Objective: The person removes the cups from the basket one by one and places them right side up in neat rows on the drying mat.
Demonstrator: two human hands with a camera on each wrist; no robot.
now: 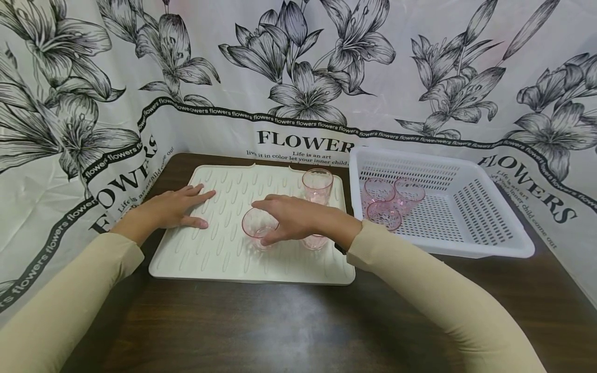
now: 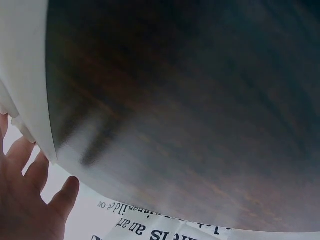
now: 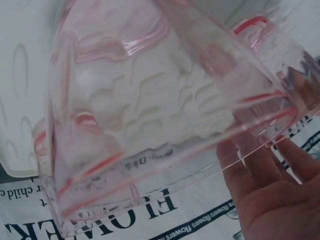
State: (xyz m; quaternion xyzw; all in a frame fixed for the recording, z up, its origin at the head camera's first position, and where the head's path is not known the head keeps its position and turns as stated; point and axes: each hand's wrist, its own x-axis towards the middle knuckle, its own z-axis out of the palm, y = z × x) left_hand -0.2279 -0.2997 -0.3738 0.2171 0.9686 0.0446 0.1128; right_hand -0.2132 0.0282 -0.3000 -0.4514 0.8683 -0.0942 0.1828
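Observation:
My left hand (image 1: 177, 207) rests with spread fingers on the left part of a cream drying mat (image 1: 210, 264). In the left wrist view the fingers (image 2: 37, 172) lie against the mat's edge. Near the middle of the mat, my right hand (image 1: 296, 217) holds a clear pink-rimmed drinking glass (image 1: 256, 233), thumb on the near side and fingers on the far side. Another pink glass (image 1: 314, 242) stands partly hidden under the right wrist; a large glass (image 3: 150, 100) fills much of the right wrist view. Behind the right hand stands a further glass (image 1: 318, 185).
To the right of the mat stands a white perforated plastic basket (image 1: 466, 207) with three pink glasses (image 1: 384, 215) at its left end. A dark wooden table (image 1: 233, 321) lies underneath. Flower-printed cloth (image 1: 298, 62) hangs behind and along the sides.

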